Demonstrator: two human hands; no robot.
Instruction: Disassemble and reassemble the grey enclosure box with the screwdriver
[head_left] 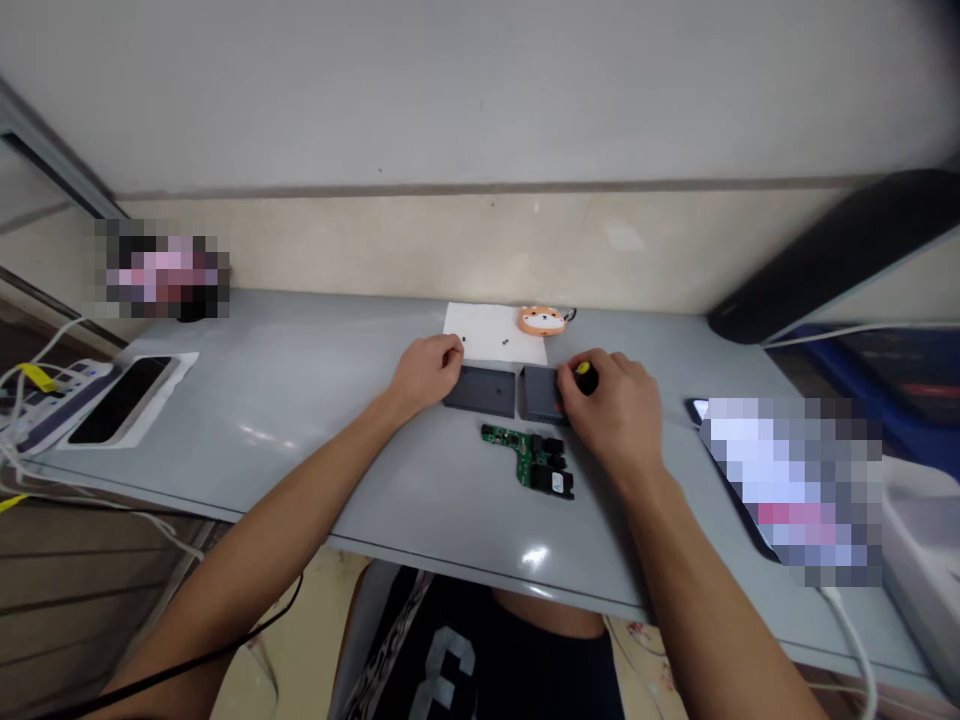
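Observation:
My left hand [426, 374] is closed, fingertips curled together at the left end of a flat dark grey cover [481, 391]; anything in them is hidden. My right hand [616, 402] is closed around a black-and-yellow tool handle [584, 370], mostly hidden by the fingers. Its thumb and fingers rest at the right side of a dark grey box-shaped case [538, 394]. Cover and case lie side by side with a small gap. Just in front of them lies a green circuit board [523, 457] with black connectors.
Behind the cover is a white paper sheet [487, 345] with tiny dark bits on it. An orange animal-faced pouch [542, 321] overlaps its corner. A phone [780, 485] on a cable lies right. Another dark phone [124, 400] and a power strip [64, 400] are left.

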